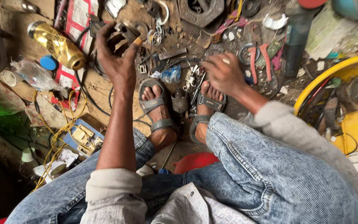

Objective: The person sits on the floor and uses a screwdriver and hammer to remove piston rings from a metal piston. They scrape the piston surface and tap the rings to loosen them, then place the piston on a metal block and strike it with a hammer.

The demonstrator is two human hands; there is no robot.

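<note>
The left hand [119,62], grip spread, hovers over a dark metal part [119,35], the right hand [224,74], fingers curled on nothing I can make out, amid small scrap pieces [191,74] near red-handled pliers [260,60].

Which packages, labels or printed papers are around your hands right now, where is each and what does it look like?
Gold can: lying on its side, upper left, left of the left hand; shiny gold cylinder.
Red-and-white printed sheet: flat under the can, top left.
Clear plastic bag: crumpled, below the can.
Small blue packet: between the hands, left of the right hand.
Pale printed paper: top right, above the yellow basin.
</note>
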